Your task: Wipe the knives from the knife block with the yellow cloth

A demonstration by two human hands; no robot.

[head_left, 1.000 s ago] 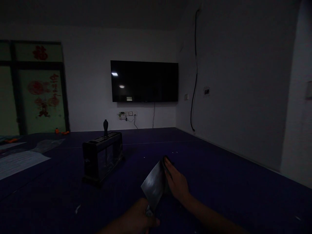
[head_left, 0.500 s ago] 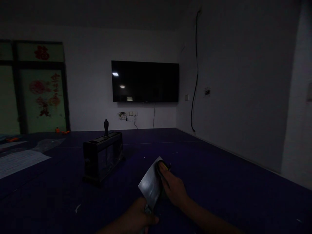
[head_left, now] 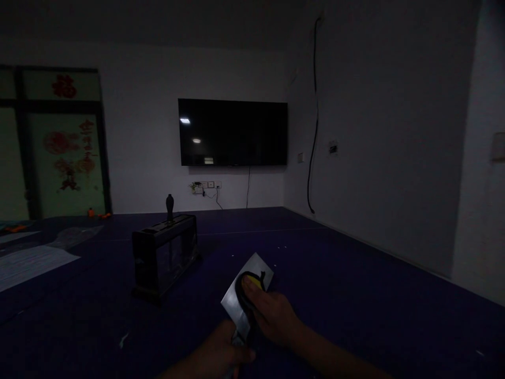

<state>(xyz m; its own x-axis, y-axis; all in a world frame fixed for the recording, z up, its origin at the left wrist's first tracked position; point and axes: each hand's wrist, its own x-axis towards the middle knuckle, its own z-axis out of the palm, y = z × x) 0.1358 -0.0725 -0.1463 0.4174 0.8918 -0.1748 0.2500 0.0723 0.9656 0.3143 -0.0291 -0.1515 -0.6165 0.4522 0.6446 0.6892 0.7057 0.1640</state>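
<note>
My left hand (head_left: 221,355) is closed round the handle of a broad steel cleaver (head_left: 236,297), whose blade tilts up and away over the dark blue floor. Against the blade's upper face, my right hand (head_left: 270,313) presses a small black-and-yellow sharpener (head_left: 250,281) with its fingers curled over it. A dark knife block (head_left: 163,252) stands on the floor to the front left, with one black knife handle (head_left: 170,206) sticking up from its top.
A wall-mounted black television (head_left: 232,132) hangs ahead above a row of sockets (head_left: 207,185). A black cable (head_left: 313,116) runs down the right wall. Pale sheets (head_left: 27,260) lie on the floor at left near a glass door (head_left: 59,152).
My right hand slid the sharpener down the blade from its far tip toward the handle, and the blade turned slightly flatter toward me.
</note>
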